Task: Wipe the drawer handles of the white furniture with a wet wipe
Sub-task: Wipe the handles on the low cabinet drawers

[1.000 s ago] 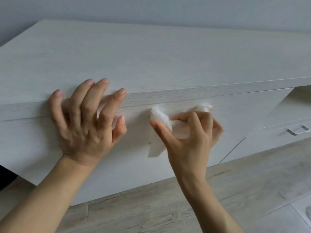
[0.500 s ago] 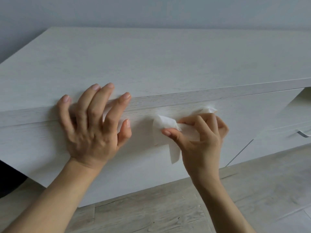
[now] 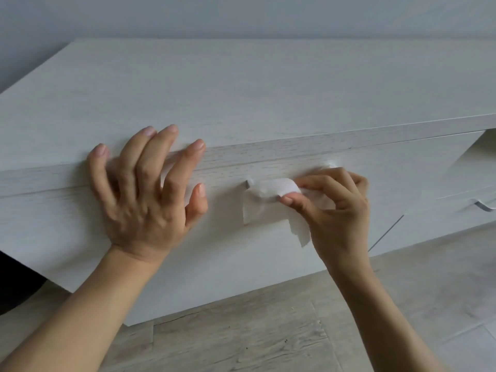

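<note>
Since half a second ago your right hand has slid rightward along the handle, baring its left end. Your left hand [image 3: 146, 194] lies spread, fingers fanned and flat, over the front top edge of the white wood-grain cabinet [image 3: 268, 98], pressing where the matte top meets the drawer front. Just right of it, apart from your thumb, the slim metal bar handle [image 3: 248, 183] shows only its left end (the rest is wrapped). Draped over that bar is the thin white wet wipe [image 3: 271, 190], crumpled, with a ragged tail hanging down the drawer face. Your right hand [image 3: 332, 208] pinches the wipe around the bar between thumb and curled fingers. Far right, a second bright metal handle [image 3: 484, 205] sits on the next drawer.
</note>
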Available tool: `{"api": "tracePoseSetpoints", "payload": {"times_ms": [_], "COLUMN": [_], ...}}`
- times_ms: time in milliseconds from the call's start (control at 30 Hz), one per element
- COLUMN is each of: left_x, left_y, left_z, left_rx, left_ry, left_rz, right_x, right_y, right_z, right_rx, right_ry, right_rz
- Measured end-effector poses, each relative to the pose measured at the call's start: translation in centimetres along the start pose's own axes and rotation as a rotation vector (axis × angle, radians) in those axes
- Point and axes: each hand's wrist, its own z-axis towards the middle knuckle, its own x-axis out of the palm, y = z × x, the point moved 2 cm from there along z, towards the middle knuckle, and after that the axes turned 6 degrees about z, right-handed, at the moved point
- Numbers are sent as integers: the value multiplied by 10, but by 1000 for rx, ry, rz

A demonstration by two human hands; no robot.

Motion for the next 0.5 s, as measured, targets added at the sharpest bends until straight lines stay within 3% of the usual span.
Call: {"api": "tracePoseSetpoints", "payload": {"times_ms": [267, 500], "left_x": [1, 0], "left_y": [2, 2], "left_z": [-1, -2], "left_rx": [8, 2], "left_ry": [9, 9], "left_rz": [-8, -55], "right_x": [-5, 11], "right_y": [5, 14], "right_z": [-28, -27], "right_rx": [-23, 199], "right_ry": [-49, -226], "right_rz": [-38, 19]}}
